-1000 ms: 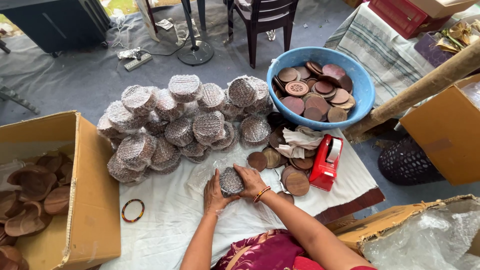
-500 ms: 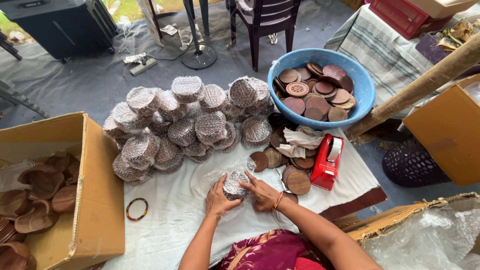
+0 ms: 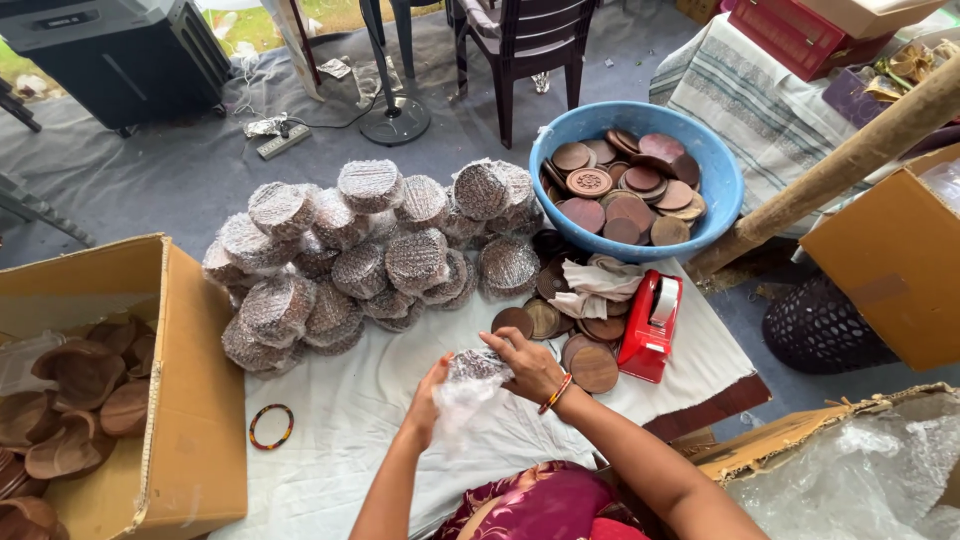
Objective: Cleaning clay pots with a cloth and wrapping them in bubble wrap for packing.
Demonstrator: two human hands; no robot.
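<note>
In the head view, a disc in bubble wrap point(image 3: 472, 372) is gripped between the left hand point(image 3: 428, 395) and the right hand point(image 3: 530, 362), both closed on it, above the white cloth point(image 3: 350, 420). A pile of wrapped discs point(image 3: 370, 250) lies at eleven o'clock, a red tape dispenser point(image 3: 650, 325) at two o'clock.

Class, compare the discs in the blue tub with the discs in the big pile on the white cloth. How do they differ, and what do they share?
1. The tub discs are bare brown wood; the pile discs are wrapped in bubble wrap.
2. The tub discs lie loose and overlapping inside the blue tub; the pile discs are heaped on the white cloth.
3. The pile holds more pieces than the tub shows.
Both are round and flat, of similar size.
</note>
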